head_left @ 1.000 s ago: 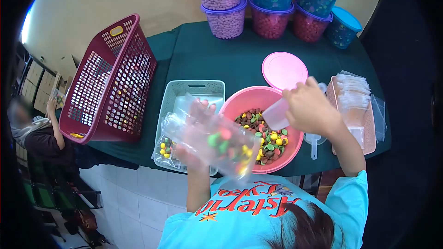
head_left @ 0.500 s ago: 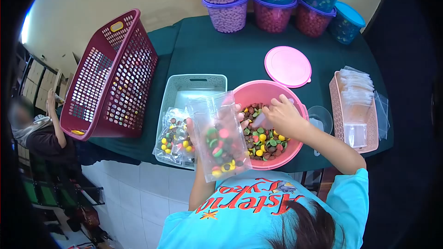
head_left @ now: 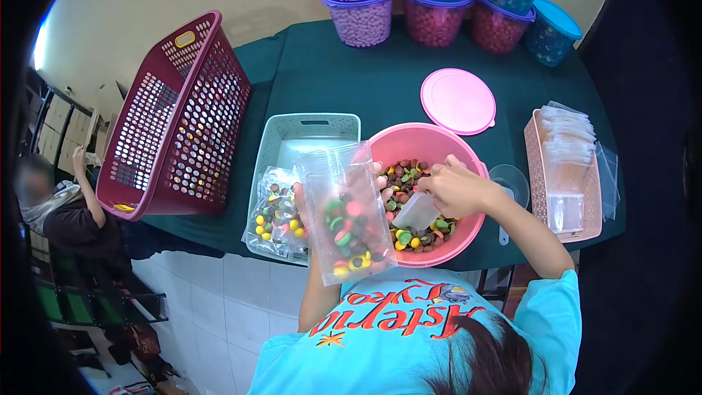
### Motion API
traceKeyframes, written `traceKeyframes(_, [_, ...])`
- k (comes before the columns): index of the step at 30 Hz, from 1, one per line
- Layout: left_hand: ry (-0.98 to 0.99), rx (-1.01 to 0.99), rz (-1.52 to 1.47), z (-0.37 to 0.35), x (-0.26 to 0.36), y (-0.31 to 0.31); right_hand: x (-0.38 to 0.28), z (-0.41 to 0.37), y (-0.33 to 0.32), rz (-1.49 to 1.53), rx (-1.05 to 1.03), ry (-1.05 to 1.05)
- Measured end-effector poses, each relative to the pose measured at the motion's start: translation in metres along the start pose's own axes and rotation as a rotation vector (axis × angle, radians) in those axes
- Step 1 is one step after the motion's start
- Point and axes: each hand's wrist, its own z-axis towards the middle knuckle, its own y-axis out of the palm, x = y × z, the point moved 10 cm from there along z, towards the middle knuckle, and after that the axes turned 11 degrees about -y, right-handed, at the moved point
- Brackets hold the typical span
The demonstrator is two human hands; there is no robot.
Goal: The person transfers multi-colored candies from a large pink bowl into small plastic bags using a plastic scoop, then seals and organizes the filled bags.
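A clear plastic bag (head_left: pixel 349 223), partly filled with coloured candies, is held up by my left hand (head_left: pixel 301 201), whose fingers show at the bag's two sides. My right hand (head_left: pixel 455 186) is closed on a translucent scoop (head_left: pixel 417 212) inside the pink bowl (head_left: pixel 468 238). Brown, green, yellow and red candies (head_left: pixel 424 238) lie in the bowl around the scoop. Left of the bag, a pale green basket (head_left: pixel 274 135) holds filled clear bags (head_left: pixel 274 219).
A maroon basket (head_left: pixel 197 113) stands at the left. Lidded tubs (head_left: pixel 435 22) are stacked behind a pink lid (head_left: pixel 458 101). At the right are a clear round dish (head_left: pixel 512 181) and a pink basket (head_left: pixel 536 175) of empty bags. Another person (head_left: pixel 73 212) is at far left.
My right hand has moved slightly down in the bowl, and the scoop has swung so that more of it shows among the candies. My left hand still holds the bag in nearly the same place.
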Motion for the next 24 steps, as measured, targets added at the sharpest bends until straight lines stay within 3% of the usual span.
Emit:
traceKeyframes(5, [-0.061, -0.052, -0.102, 0.002, -0.005, 0.007, -0.013, 0.006, 0.010, 0.005, 0.005, -0.034])
traceKeyframes(7, [-0.061, -0.063, -0.104, 0.001, -0.005, 0.008, -0.016, 0.007, 0.015, 0.208, -0.033, -0.097])
traceKeyframes(15, [-0.055, -0.015, -0.097, -0.001, -0.001, 0.005, -0.010, 0.000, 0.015, 0.272, -0.197, -0.028])
traceKeyframes(20, [0.124, -0.225, -0.064, -0.015, 0.035, 0.025, 0.000, -0.003, 0.036, 0.408, -0.275, 0.019])
traceKeyframes(24, [0.353, -0.170, 0.052, -0.038, 0.069, 0.040, 0.001, 0.002, 0.026, 0.414, -0.160, -0.010])
